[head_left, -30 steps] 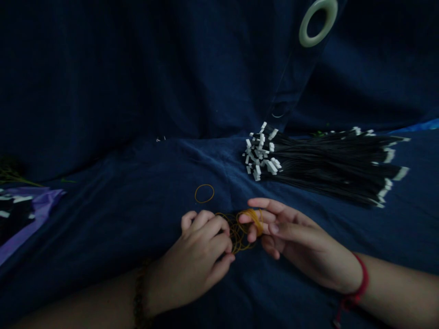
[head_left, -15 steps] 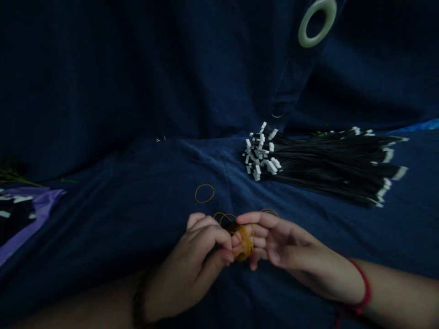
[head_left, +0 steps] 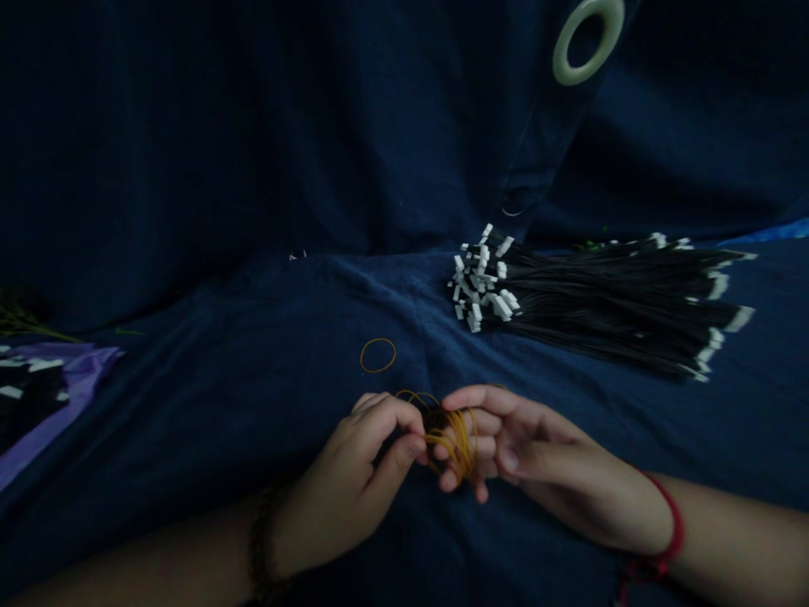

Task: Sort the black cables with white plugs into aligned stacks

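A bunch of yellow-brown rubber bands (head_left: 466, 447) is looped round the fingers of my right hand (head_left: 537, 443), whose palm faces left and whose fingers are loosely curled. My left hand (head_left: 360, 480) pinches the left side of the bunch between thumb and forefinger, stretching some strands towards it. Just behind my fingers lie a few more loose bands (head_left: 417, 396), partly covered. Farther off, a single rubber band (head_left: 377, 355) rests flat on the dark blue cloth (head_left: 303, 354).
Black cables with white connectors (head_left: 607, 295) lie in a bundle at the right. A purple bag (head_left: 88, 379) with white-tipped black pieces is at the left edge. On the hanging cloth at the back is a pale ring (head_left: 559, 63). Tiny white bits (head_left: 297, 255) lie near the fold.
My hands have drawn slightly apart, and the strands between my left fingertips and my right fingers are now stretched and more spread out. The cables and single band stay put.
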Action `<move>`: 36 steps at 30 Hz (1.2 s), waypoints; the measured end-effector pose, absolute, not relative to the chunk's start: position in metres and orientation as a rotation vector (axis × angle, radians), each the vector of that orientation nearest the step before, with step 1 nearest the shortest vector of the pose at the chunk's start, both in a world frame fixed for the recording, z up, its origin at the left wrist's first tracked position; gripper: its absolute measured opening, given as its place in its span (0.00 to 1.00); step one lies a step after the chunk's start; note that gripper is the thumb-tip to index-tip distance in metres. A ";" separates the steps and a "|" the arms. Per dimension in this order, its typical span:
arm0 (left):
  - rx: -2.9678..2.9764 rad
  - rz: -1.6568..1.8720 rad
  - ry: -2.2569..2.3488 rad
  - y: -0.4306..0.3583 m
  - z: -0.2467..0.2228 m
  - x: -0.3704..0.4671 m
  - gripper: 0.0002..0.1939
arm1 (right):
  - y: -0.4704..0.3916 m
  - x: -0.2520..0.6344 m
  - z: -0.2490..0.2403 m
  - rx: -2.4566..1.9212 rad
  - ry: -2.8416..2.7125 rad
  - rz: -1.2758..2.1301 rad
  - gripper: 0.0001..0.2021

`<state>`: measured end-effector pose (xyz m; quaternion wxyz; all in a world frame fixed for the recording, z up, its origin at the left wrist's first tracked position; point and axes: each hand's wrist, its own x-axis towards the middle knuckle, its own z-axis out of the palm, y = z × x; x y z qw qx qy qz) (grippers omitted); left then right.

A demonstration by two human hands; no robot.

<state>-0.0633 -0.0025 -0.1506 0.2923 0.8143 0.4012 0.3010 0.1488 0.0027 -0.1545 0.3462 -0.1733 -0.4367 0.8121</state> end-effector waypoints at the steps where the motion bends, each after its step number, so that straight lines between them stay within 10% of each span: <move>1: 2.173 0.799 1.060 -0.002 -0.150 -0.063 0.06 | 0.003 0.149 -0.155 -0.449 -1.131 2.108 0.17; 17: 2.720 0.469 1.167 -0.004 -0.148 -0.061 0.04 | 0.022 0.163 -0.156 -0.422 -0.882 2.039 0.20; 26: 1.997 1.336 1.358 0.013 -0.154 -0.062 0.06 | 0.010 0.155 -0.156 -0.465 -1.047 1.916 0.25; 36: 1.925 1.134 1.075 -0.001 -0.151 -0.057 0.03 | 0.002 0.151 -0.158 -0.376 -1.044 2.087 0.27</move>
